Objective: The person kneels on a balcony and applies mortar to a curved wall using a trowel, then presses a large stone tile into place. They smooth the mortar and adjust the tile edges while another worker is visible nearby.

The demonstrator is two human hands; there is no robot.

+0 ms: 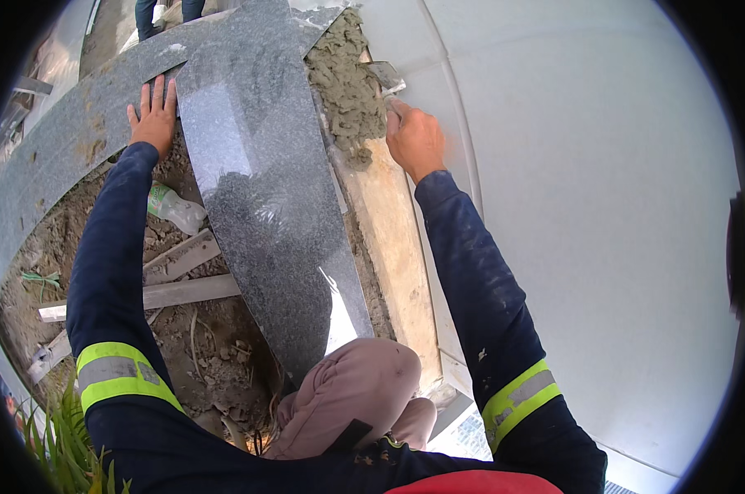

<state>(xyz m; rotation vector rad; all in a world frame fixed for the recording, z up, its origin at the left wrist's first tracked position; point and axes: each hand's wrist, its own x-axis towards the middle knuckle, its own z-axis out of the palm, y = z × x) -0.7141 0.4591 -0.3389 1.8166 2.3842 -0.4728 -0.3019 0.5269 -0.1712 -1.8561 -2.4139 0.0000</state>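
Note:
My right hand (415,140) is closed round the handle of a trowel (384,76), whose metal blade lies at the right edge of a strip of wet grey mortar (345,86). The mortar is spread lumpily over the far part of a pale ledge (393,247). My left hand (154,119) rests with fingers spread on the grey stone edging (101,123), by the corner of a long polished dark granite slab (261,181). That slab runs from the far side to my knee, between my two arms.
Soil with wooden strips (187,292) and a plastic bottle (175,207) lies left of the slab. A large smooth pale panel (603,222) stands on the right. Green leaves (64,449) show at lower left. Another person's legs (154,16) are at the far left.

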